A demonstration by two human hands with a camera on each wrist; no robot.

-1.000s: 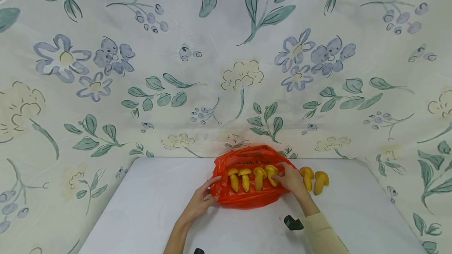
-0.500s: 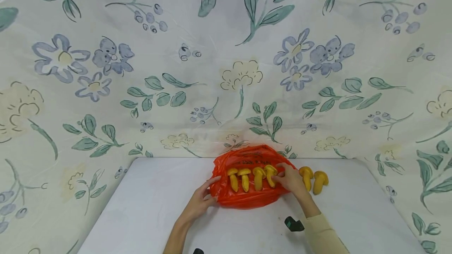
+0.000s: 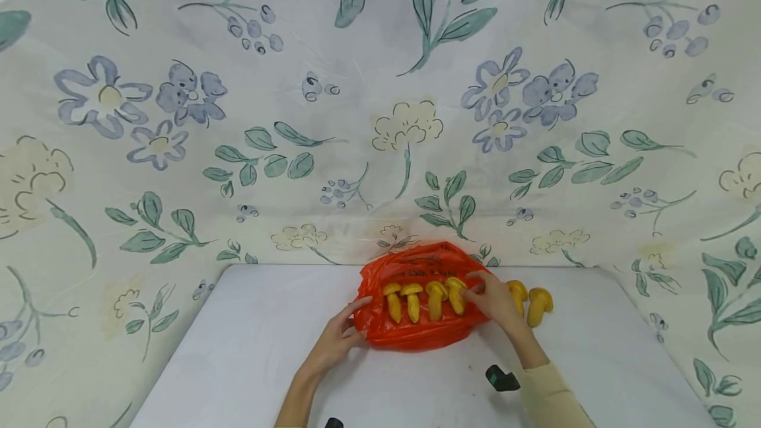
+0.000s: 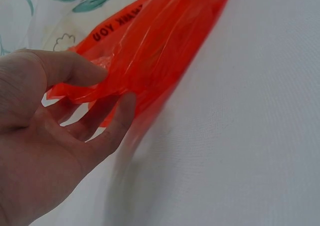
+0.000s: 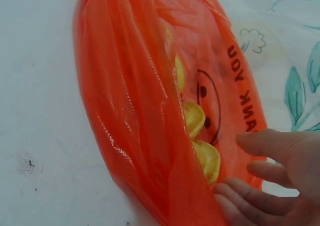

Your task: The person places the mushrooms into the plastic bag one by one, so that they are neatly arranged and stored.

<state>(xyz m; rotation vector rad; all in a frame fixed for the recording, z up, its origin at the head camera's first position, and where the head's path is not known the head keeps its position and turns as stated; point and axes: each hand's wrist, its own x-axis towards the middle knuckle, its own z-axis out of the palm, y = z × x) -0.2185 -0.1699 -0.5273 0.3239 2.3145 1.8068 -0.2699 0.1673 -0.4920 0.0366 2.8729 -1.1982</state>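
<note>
A red plastic bag [image 3: 410, 339] lies with its mouth spread on the white table, showing a row of several yellow mushrooms [image 3: 436, 299] inside. My left hand [image 3: 335, 342] holds the bag's left edge; in the left wrist view the red film passes between thumb and fingers. At the bag's right side, my right hand [image 3: 496, 299] has loosely bent fingers, with fingertips right by the rightmost mushroom [image 3: 455, 296]. The right wrist view shows these fingers [image 5: 260, 198] beside a mushroom cap [image 5: 207, 162], not wrapped around it. The front layer of the bag partly hides the mushrooms there.
Two more yellow mushrooms [image 3: 538, 306] lie on the white table [image 3: 255, 335] right of the bag, one partly behind my right wrist. A flower-printed cloth [image 3: 357, 117] hangs behind the table. A black wrist camera [image 3: 502, 378] sits beside the right forearm.
My right hand has shifted slightly right, its fingers easing away from the rightmost mushroom, and its wrist now covers more of a mushroom outside the bag. The left hand has stayed put.
</note>
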